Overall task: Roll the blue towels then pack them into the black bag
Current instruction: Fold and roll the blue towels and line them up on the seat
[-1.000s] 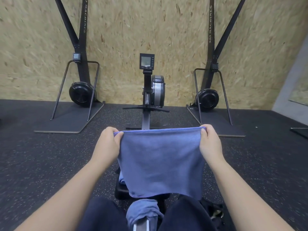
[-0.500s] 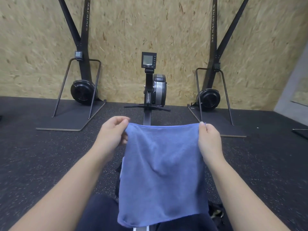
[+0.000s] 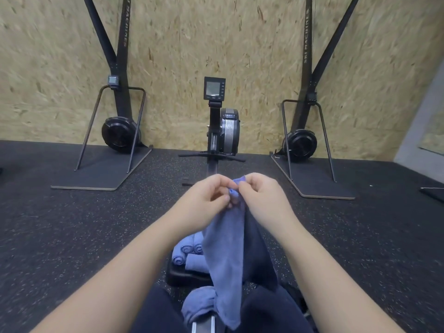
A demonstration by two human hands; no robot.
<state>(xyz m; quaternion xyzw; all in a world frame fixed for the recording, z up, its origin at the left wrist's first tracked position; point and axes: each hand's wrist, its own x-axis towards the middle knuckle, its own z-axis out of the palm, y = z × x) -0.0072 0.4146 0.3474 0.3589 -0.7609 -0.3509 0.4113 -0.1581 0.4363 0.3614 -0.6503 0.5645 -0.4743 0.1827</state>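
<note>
A chipboard wall [image 3: 252, 44] fills the upper half of the view, meeting a dark speckled rubber floor [image 3: 72, 236] that runs toward the camera. Two tall black ski machines stand against the wall, the left ski machine [image 3: 119, 131] and the right ski machine [image 3: 301, 143], each on a flat base plate with a round flywheel housing low down. Between them stands a rowing machine [image 3: 224, 131], its grey flywheel case upright and its small monitor [image 3: 214, 88] raised above it, the rail running straight toward the person seated on it.

Both bare forearms reach forward from the bottom corners, over dark trousers [image 3: 269, 311]. The left hand [image 3: 206, 203] and right hand [image 3: 264, 198] meet in front of the chest, each grip clamped on the top edge of a blue towel [image 3: 225, 260], fingers curled and pinching the cloth between them with the two hands almost touching. The towel hangs down from them as a narrow folded strip, its lower end reaching the lap.

Behind the hanging strip, several rolled blue towels [image 3: 186, 251] lie packed together on the rower's black seat [image 3: 185, 275], their spiral ends facing the camera. A bunched blue towel [image 3: 199, 306] rests on the rail between the knees, touching the hanging strip. The black bag cannot be made out with certainty.
</note>
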